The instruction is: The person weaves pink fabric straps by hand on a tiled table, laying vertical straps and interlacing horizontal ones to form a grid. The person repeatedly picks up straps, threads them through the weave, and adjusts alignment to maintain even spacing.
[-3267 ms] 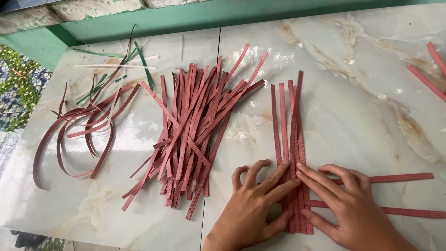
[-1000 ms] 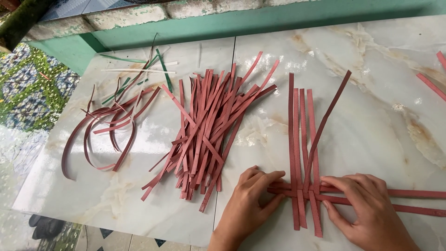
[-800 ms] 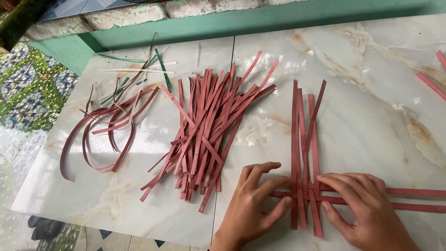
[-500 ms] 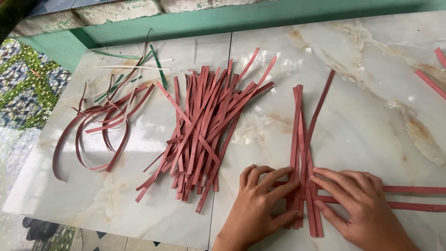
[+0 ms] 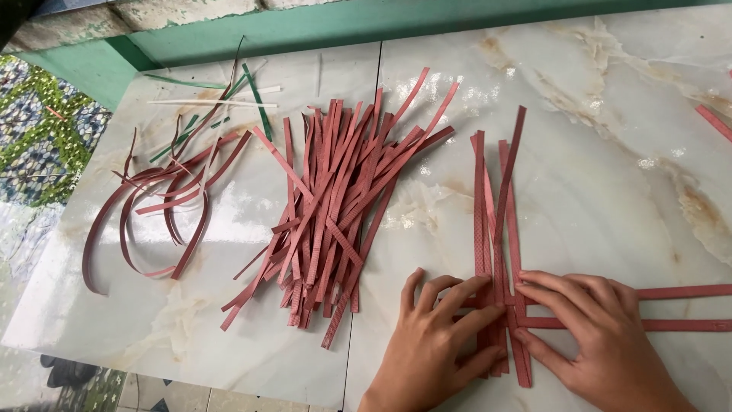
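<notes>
Since the earlier frame both hands have slid inward, so the left hand point(image 5: 438, 336) and right hand point(image 5: 591, 332) now press flat, fingers spread, on the crossing red plastic weaving strips point(image 5: 499, 229) (pinning them), right of the loose red strip pile point(image 5: 335, 206) on the marble bench point(image 5: 595, 160).

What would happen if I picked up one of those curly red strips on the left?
The curved red strips would probably flop and bend, since they already lie in loops. They look thin and flat, so likely light. On the glossy marble table they may slide easily.
</notes>
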